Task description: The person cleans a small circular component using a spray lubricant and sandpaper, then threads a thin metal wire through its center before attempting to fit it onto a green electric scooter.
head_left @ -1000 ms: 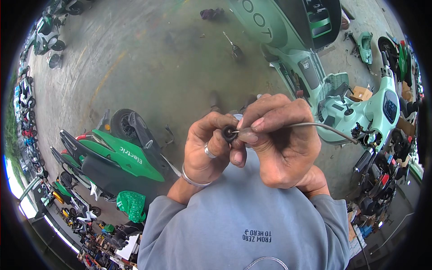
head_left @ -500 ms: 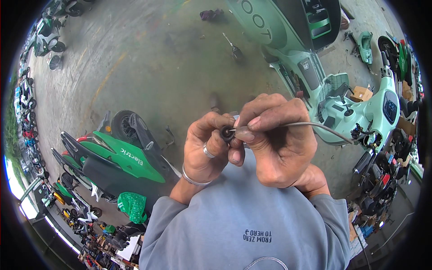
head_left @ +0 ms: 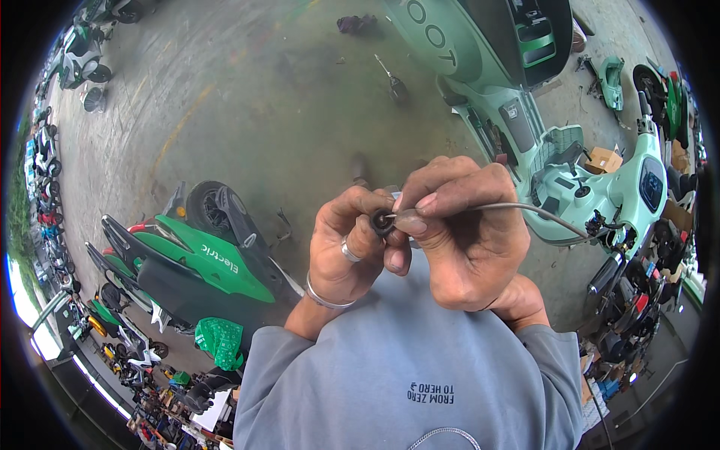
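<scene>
My left hand (head_left: 339,244), wearing a ring and a bracelet, pinches a small black cylindrical part (head_left: 381,225) with a hollow round end. My right hand (head_left: 474,244) grips a grey cable (head_left: 546,214) close to its end, thumb against the fingers. A thin, pale tip reaches from the right fingertips to the mouth of the black part. How deep that tip sits inside cannot be made out. Beyond my right hand the cable runs toward a mint-green scooter (head_left: 592,191); its far end is lost among the parts by the handlebar.
A green and black motorbike (head_left: 202,255) stands at the left. On the concrete floor ahead lie a screwdriver-like tool (head_left: 395,86) and a dark cloth (head_left: 357,25). A cardboard box (head_left: 603,160) sits by the scooter. Parts (head_left: 637,300) are heaped at the right.
Both hands keep their hold on the black part and the cable. The view has shifted very slightly; little else differs.
</scene>
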`<state>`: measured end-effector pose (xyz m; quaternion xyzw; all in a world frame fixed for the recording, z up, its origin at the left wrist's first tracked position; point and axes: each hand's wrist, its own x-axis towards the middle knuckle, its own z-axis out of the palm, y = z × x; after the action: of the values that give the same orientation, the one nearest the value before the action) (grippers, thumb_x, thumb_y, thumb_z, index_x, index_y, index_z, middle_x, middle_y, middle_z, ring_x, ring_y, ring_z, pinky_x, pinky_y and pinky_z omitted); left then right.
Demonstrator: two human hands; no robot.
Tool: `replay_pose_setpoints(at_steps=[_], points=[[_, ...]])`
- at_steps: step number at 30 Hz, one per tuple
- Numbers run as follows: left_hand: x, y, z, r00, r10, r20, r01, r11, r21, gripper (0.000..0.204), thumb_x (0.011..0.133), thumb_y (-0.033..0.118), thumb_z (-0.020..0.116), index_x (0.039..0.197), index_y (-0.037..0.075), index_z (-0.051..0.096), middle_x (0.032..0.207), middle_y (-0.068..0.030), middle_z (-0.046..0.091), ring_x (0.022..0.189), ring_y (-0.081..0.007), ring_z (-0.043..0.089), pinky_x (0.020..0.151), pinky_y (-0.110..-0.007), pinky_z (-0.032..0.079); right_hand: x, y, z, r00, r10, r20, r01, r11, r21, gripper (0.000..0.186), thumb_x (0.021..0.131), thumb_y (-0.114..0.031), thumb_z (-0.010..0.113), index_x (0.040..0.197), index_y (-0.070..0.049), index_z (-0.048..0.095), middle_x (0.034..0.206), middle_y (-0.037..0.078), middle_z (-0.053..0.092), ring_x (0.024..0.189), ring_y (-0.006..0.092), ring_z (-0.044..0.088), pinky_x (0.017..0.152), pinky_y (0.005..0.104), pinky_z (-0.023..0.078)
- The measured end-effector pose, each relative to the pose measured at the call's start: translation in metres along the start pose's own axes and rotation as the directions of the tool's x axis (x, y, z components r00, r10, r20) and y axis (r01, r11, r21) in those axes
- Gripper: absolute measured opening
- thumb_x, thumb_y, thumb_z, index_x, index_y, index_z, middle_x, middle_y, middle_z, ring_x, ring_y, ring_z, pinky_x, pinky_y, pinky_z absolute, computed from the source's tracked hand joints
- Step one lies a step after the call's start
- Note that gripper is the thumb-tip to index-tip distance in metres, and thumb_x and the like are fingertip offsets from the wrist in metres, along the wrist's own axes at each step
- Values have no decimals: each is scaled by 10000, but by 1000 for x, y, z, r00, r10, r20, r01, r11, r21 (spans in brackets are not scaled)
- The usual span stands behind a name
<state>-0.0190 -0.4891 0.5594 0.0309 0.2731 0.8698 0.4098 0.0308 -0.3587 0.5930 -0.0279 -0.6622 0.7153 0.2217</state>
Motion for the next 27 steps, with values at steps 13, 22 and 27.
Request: replay_pose_setpoints(at_steps=[13,22,27], points=[[-2,1,-3,999,-38,-2,38,999,17,275,917,264,620,985,-2,603,787,-83,588,601,-132,568,494,-270,494,-1,1,3,997,43,-63,-36,993,111,231,825,158,564,966,6,463,898,160,576,643,119,594,553,234,531],[-1,1,6,982,-27,-189,41,996,74,367,847,344,700,882,16,540,699,-29,541,491,-62,465,371,-190,345,-1,3,2,997,42,-61,-36,994,100,230,826,159,561,971,7,468,898,157,575,655,122,596,556,238,531],[-2,2,-4,1000,-25,13,25,999,-21,287,910,288,626,1000,16,612,782,-80,586,604,-135,579,484,-264,498,0,1,7,990,71,-125,-45,980,196,238,785,189,588,943,24,524,894,133,595,661,120,615,570,233,524]])
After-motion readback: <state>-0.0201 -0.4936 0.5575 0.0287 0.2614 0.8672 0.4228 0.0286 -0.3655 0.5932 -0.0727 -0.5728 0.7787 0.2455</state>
